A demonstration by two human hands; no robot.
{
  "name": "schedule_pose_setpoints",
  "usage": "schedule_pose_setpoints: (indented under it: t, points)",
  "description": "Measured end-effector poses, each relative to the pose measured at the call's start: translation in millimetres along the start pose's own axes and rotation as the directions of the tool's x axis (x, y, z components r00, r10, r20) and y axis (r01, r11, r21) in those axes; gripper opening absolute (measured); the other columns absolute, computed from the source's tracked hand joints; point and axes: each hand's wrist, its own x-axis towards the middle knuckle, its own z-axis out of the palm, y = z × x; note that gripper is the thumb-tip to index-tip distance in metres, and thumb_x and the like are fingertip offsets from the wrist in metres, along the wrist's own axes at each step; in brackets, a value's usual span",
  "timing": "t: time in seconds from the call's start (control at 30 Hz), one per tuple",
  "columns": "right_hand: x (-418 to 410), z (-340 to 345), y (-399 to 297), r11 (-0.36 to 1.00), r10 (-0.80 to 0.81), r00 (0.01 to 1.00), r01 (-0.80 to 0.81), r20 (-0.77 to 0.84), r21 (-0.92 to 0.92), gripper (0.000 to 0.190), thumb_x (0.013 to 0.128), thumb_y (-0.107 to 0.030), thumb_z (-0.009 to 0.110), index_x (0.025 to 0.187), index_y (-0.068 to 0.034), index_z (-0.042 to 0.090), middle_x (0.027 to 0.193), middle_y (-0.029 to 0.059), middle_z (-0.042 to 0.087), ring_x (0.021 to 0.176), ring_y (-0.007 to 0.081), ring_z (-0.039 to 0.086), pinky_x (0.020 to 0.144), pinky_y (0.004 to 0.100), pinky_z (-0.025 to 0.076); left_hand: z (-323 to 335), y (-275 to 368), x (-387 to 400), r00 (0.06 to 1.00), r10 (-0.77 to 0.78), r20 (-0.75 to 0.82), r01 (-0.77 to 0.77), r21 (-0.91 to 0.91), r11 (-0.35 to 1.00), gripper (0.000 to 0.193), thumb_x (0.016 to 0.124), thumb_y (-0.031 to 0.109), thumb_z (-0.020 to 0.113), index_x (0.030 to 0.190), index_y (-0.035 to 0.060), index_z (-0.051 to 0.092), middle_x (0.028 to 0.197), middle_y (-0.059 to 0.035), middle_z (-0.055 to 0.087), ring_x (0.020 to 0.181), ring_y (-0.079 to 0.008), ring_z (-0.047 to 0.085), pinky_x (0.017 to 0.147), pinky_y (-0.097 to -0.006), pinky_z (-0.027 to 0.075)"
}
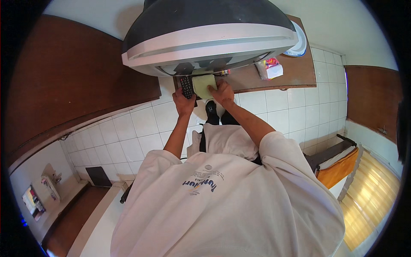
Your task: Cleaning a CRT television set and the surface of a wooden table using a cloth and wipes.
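My left hand (184,101) grips a black remote control (186,86) by its lower end, with the buttons facing up. In my right hand (222,92) is a pale yellow-green cloth (204,86), pinched near its right edge. The cloth lies right beside the remote control, and I cannot tell whether the two touch. Both hands are at the front edge of a brown wooden table (244,84), just below the screen of a bulky television (208,45) with a silver front and dark back.
A plastic packet (269,68) lies on the table to the right. Behind it a white-and-blue oval object (297,40) leans beside the television. A small colourful item (225,72) sits under the screen. A brown wooden door (80,67) stands at left; white tiles (279,99) cover the floor.
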Motion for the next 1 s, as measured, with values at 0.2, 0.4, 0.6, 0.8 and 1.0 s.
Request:
schedule_pose_setpoints:
  t: [0.2,0.4,0.6,0.8,1.0]
  points:
    - [4,4,15,0.998,-0.047,0.999,0.046,0.006,0.052,0.048,0.071,-0.041,0.077,0.094,-0.002,0.063,0.087,0.0140,0.067,0.083,0.0292,0.066,0.075,0.0374,0.051,1,1,-1,1.000,0.012,-0.004,-0.012,0.006,1.000,0.068,0.067,0.019,0.077,0.123,-0.0037,0.045,0.116,-0.0211,0.046,0.107,-0.0367,0.050,0.095,-0.0422,0.043]
    - [3,0,15,0.995,-0.051,0.998,0.049,0.028,0.091,0.048,0.071,-0.041,0.077,0.095,-0.002,0.062,0.084,0.0126,0.067,0.079,0.0250,0.066,0.072,0.0342,0.051,1,0,0,0.999,0.035,0.021,-0.036,0.019,0.999,0.068,0.068,0.019,0.077,0.123,-0.0043,0.044,0.116,-0.0208,0.046,0.107,-0.0356,0.050,0.095,-0.0418,0.043]
    - [5,-2,24,0.971,-0.062,0.994,0.039,0.093,0.235,0.044,0.075,-0.034,0.076,0.099,-0.001,0.061,0.081,0.0099,0.067,0.075,0.0222,0.065,0.072,0.0321,0.052,1,-1,0,1.000,0.024,-0.006,-0.024,-0.008,1.000,0.069,0.068,0.020,0.078,0.123,-0.0044,0.045,0.115,-0.0201,0.047,0.106,-0.0356,0.051,0.094,-0.0418,0.044]
    - [2,1,19,0.986,-0.037,0.996,0.023,0.083,0.165,0.051,0.072,-0.039,0.076,0.104,-0.003,0.062,0.086,0.0117,0.068,0.083,0.0248,0.066,0.079,0.0327,0.051,3,-2,6,0.999,0.047,0.013,-0.048,0.071,0.996,0.071,0.068,0.024,0.078,0.122,-0.0057,0.045,0.114,-0.0206,0.047,0.105,-0.0365,0.052,0.093,-0.0428,0.045]
    - [1,-4,-3,0.982,0.125,0.986,-0.139,0.112,0.129,0.048,0.062,-0.037,0.079,0.098,-0.006,0.067,0.093,0.0130,0.068,0.092,0.0242,0.065,0.083,0.0330,0.050,3,4,10,0.998,-0.012,0.059,0.006,0.102,0.995,0.077,0.064,0.031,0.080,0.121,-0.0067,0.044,0.116,-0.0235,0.048,0.106,-0.0386,0.052,0.093,-0.0438,0.045]
